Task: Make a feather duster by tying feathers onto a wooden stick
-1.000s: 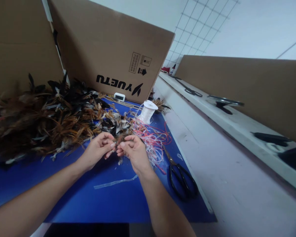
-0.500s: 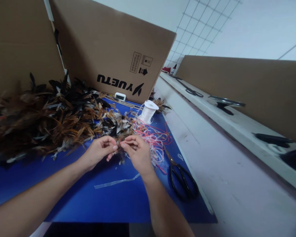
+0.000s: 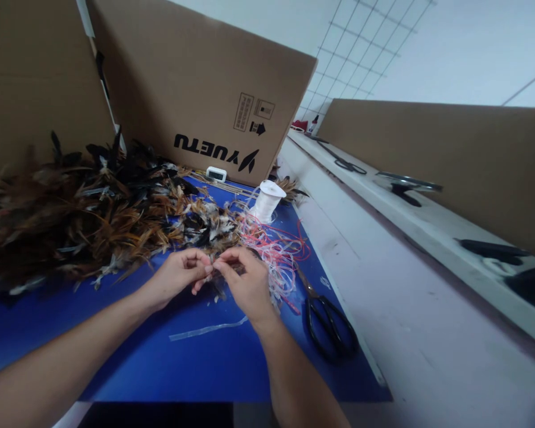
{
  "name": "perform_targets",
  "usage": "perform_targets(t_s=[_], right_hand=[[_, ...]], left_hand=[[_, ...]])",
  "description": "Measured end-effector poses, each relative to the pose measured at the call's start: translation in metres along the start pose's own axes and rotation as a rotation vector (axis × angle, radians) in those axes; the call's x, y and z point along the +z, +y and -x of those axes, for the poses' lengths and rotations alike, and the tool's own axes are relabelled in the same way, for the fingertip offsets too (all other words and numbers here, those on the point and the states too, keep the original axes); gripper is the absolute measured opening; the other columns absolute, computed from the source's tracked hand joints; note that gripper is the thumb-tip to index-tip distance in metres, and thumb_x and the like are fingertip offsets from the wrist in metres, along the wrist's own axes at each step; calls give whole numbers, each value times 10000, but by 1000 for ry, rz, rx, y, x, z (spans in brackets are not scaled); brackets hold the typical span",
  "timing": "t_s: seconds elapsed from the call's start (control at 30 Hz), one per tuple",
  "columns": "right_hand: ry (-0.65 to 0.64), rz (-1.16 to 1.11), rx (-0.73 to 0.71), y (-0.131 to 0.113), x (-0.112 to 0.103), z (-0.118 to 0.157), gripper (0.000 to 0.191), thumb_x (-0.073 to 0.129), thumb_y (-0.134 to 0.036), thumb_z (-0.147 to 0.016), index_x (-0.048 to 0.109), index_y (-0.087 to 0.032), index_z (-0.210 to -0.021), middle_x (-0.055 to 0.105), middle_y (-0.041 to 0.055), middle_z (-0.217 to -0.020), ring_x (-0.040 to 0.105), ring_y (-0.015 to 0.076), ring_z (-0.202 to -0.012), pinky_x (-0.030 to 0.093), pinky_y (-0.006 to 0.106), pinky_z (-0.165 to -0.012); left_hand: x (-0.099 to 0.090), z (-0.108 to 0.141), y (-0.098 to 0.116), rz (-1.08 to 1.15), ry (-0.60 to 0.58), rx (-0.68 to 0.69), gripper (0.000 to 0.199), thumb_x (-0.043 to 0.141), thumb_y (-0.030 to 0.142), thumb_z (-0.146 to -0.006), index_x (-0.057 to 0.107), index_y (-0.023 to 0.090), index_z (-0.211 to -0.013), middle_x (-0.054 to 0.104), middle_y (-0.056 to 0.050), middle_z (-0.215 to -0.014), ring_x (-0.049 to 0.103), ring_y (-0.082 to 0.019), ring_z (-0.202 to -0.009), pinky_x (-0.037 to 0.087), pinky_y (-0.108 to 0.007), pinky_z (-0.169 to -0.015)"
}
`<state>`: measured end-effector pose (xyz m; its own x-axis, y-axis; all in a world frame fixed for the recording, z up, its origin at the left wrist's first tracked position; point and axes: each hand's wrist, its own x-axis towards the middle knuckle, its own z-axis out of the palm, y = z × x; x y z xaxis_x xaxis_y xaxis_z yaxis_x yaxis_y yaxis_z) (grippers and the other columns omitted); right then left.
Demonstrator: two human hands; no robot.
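My left hand [image 3: 178,276] and my right hand [image 3: 245,282] meet above the blue table mat [image 3: 160,368], thumbs and forefingers pinched together at the tips. Whatever lies between the fingertips is too small and blurred to name. Dark, wispy feather bits [image 3: 220,289] show just below and behind the fingers. A large heap of brown, black and white feathers [image 3: 116,220] spreads to the left and behind the hands. Beside my right hand lies a tangle of pink and white ribbon strands [image 3: 279,255]. One clear, flat strip [image 3: 205,330] rests on the mat nearer to me.
Black-handled scissors [image 3: 330,327] lie right of my right forearm. Behind the ribbon stand a white spool [image 3: 266,202] and a small white digital display [image 3: 216,173]. A cardboard box [image 3: 196,77] rises at the back. More scissors [image 3: 348,165] lie on the white ledge [image 3: 383,202] at right.
My right hand has shifted slightly left, and its fingertips now come closer to those of my left hand. My left hand has barely moved.
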<state>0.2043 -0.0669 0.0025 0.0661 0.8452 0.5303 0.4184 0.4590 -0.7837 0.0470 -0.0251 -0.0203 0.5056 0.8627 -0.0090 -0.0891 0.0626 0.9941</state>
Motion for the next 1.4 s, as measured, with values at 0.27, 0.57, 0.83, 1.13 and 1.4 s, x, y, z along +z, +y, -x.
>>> perform_targets(t_s=[0.27, 0.57, 0.83, 1.13, 1.4], right_hand=[[-23, 48, 29, 0, -1, 0, 44, 619, -260, -802, 643, -224, -792, 663, 1, -770, 612, 143, -697, 492, 270, -699], [-43, 77, 8, 1, 1, 1, 29, 629, -232, -784, 654, -220, -789, 672, -2, -760, 613, 139, -680, 486, 258, -681], [-27, 23, 66, 2, 0, 0, 59, 635, -272, -782, 649, -219, -804, 664, -8, -755, 608, 136, -675, 485, 254, -657], [-34, 26, 47, -1, 2, 1, 29, 631, -209, -767, 647, -231, -776, 660, -17, -741, 602, 131, -667, 488, 257, -665], [-85, -144, 217, 8, 1, -2, 135, 623, -289, -782, 642, -208, -888, 673, 18, -852, 629, 137, -727, 507, 254, -672]], left_hand=[[2, 2, 3, 45, 2, -78, 278, 700, 353, -724, 530, 141, -781, 566, 30, -603, 461, -52, -431, 385, -175, -410], [1, 4, 3, -104, -82, -78, 266, 657, 370, -762, 583, 121, -707, 551, 23, -515, 465, -62, -424, 358, -185, -450], [0, 2, 4, -56, -38, -71, 280, 687, 388, -730, 600, 122, -756, 565, 27, -567, 457, -56, -422, 356, -185, -440], [-2, 5, 4, -179, -81, -61, 277, 662, 394, -750, 606, 133, -679, 544, 29, -460, 466, -74, -408, 360, -192, -464], [-2, 3, 4, -123, -56, -53, 301, 644, 420, -764, 613, 124, -720, 545, 17, -525, 446, -71, -424, 367, -196, -446]])
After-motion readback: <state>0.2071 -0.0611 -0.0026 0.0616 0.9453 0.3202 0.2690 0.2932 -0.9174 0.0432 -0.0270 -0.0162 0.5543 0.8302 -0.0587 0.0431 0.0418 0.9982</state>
